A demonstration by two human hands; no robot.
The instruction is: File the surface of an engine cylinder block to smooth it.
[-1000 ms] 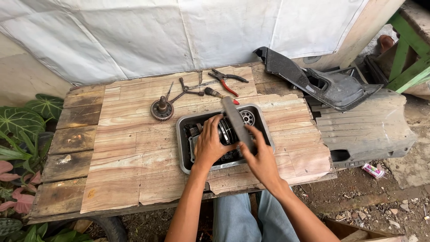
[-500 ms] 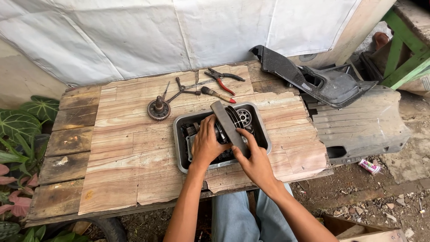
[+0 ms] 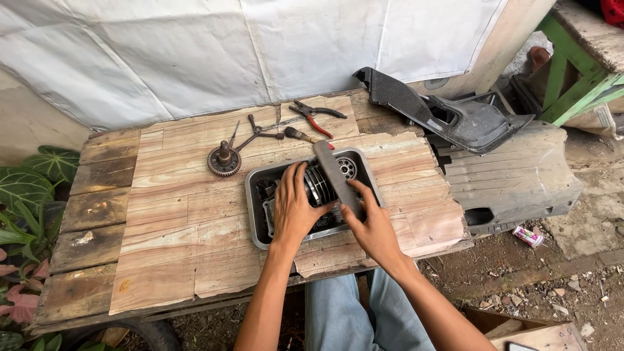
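Both grips are busy: left hand (image 3: 294, 209) presses the finned metal cylinder (image 3: 320, 185) in the grey tray (image 3: 255, 195) on the worktop (image 3: 175, 214); right hand (image 3: 370, 224) grasps a flat grey bar (image 3: 336, 175). Cylinder looks heavy, rigid, oily; best held around its fins.

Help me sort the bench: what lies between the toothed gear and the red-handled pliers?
In the head view, a thin metal tool lies between the toothed gear and the red-handled pliers, on the wooden tabletop.

An improvised outdoor repair workshop: a rough plank tabletop (image 3: 169, 221) stands on bare dirt against a white tarpaulin (image 3: 195, 52). On the tabletop lie pliers (image 3: 318, 116), a toothed gear (image 3: 224, 160) and a metal tray (image 3: 257, 195) of engine parts; black scooter panels (image 3: 455, 117) rest beside it.
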